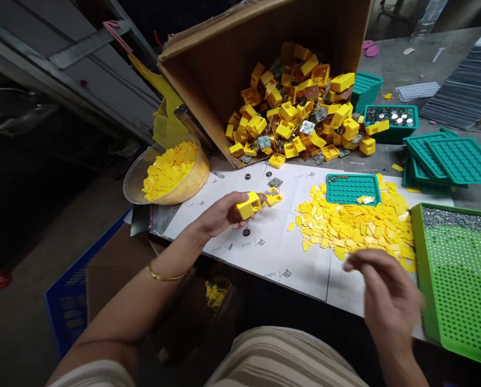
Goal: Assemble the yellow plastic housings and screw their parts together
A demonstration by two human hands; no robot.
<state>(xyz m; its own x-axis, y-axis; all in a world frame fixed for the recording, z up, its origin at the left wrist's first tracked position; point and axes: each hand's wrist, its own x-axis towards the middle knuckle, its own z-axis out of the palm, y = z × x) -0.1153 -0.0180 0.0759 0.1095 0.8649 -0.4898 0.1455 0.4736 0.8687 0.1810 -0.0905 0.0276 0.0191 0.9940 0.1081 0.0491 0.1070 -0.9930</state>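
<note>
- The left hand (221, 216), near the middle of the frame, pinches a yellow casing (248, 206) between its thumb and fingers; the casing sits at the fingertips, on the hand's right side in the frame.
- A dark round disc (246, 233) shows just below those fingers.
- Just right of the held casing is an open yellow shell (274, 197), with a small circuit board (275, 183) above it in the frame.
- The right hand (391, 301), at lower right, is well apart from the casing, its fingers curled; it is blurred, so I cannot tell whether they pinch anything.
- Flat yellow pieces (357, 226) spread over the table (304, 263) just above the right hand in the frame, beside a green perforated tray (461, 285).
</note>
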